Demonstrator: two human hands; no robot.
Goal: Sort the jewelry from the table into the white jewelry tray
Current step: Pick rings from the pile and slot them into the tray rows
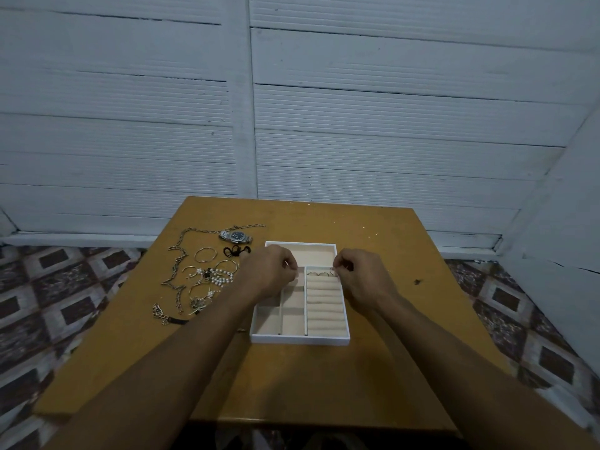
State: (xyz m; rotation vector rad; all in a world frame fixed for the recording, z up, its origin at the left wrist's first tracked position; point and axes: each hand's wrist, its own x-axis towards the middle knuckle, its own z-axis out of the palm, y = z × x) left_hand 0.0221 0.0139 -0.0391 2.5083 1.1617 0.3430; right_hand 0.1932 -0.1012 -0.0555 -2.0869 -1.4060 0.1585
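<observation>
White tray point(298, 340) sits on the tabletop point(324, 384) under both hands, the right hand point(360, 274) pinching a ring point(333, 271) at the far soft roll, the left hand point(269, 271) pinching a second ring point(286, 264) beside it, nearer the jewelry pile point(207, 277).

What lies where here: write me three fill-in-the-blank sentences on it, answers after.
1. The wristwatch lies on the ____, not in the white jewelry tray.
2. The unsorted jewelry lies to the tray's ____.
3. The right hand pinches a ____ at the padded rolls.
Missing: table; left; ring.
</observation>
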